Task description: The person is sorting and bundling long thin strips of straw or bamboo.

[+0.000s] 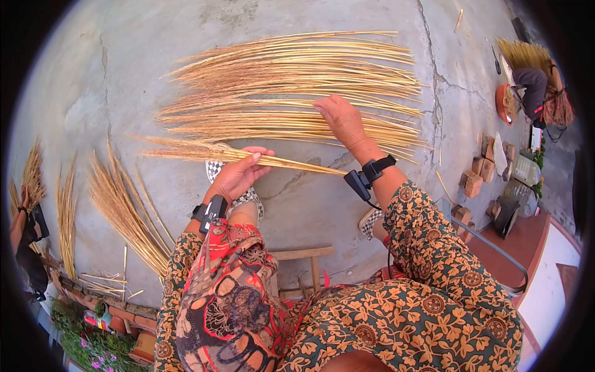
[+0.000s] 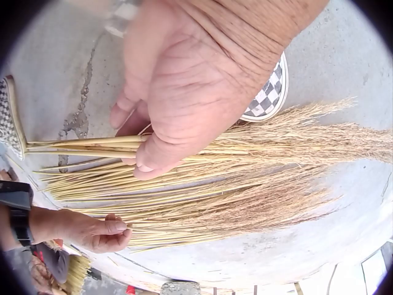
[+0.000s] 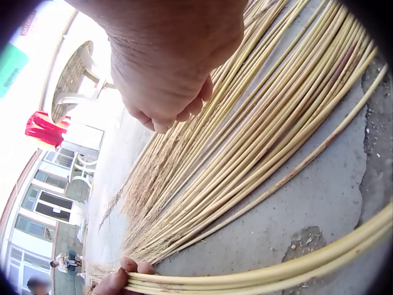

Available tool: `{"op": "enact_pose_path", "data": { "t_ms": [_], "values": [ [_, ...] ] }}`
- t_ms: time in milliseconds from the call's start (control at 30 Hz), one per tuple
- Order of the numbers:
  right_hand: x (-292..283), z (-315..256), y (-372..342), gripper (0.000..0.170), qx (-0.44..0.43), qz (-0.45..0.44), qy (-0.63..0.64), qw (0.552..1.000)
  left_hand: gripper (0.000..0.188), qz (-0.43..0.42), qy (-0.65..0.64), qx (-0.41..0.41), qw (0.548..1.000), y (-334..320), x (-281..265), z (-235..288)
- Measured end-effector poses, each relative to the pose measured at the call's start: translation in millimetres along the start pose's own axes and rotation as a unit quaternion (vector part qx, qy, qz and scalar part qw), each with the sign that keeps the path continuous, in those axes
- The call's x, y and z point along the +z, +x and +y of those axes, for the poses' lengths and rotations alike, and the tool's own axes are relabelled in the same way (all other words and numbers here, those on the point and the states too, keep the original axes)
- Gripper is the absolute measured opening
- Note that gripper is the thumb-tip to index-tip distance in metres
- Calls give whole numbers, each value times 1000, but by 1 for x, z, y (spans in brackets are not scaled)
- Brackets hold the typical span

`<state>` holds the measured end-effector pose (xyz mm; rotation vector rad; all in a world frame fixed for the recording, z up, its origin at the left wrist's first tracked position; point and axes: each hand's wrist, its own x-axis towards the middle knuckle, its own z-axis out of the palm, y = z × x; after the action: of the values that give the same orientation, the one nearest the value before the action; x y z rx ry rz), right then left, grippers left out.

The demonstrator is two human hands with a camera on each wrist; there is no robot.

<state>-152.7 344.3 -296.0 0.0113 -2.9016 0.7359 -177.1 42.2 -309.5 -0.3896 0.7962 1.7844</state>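
My left hand grips a thin bundle of broom-straw stalks, thumb on top. The feathery heads point left and the bare stems right, toward my right wrist. In the left wrist view the stems run out past the curled fingers. My right hand is over a wide spread of similar stalks on the ground. Its fingers are curled and thumb and fingertips meet, seen in the left wrist view at the right hand. I cannot tell whether a stalk is pinched there.
More stalks lie at the left, near another person's arm. A wooden stool stands below me. Bricks are piled at the right, and another person sits beyond them near an orange basin. Cracks cross the concrete floor.
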Motion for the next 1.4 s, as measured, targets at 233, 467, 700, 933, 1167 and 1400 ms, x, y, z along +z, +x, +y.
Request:
{"op": "enact_pose_path", "data": {
  "t_ms": [233,467,700,933,1167,1400],
  "values": [
    [6,-58,-31,11,19,-32,86,996,33,15,-5,-5,1000,0,4,1],
    [15,-46,-41,10,74,-26,148,986,42,25,-2,-13,1000,-2,5,2],
    [10,-46,-28,10,98,-35,109,989,43,26,5,-8,1000,-1,5,1],
    [16,-66,-58,13,15,-140,110,984,42,16,11,-8,1000,-2,10,2],
    [27,-50,-59,20,41,-126,146,980,30,5,8,-18,1000,-2,1,2],
    [43,9,-1,28,218,-158,235,934,27,-6,8,-17,1000,-1,-1,2]
  ]
}}
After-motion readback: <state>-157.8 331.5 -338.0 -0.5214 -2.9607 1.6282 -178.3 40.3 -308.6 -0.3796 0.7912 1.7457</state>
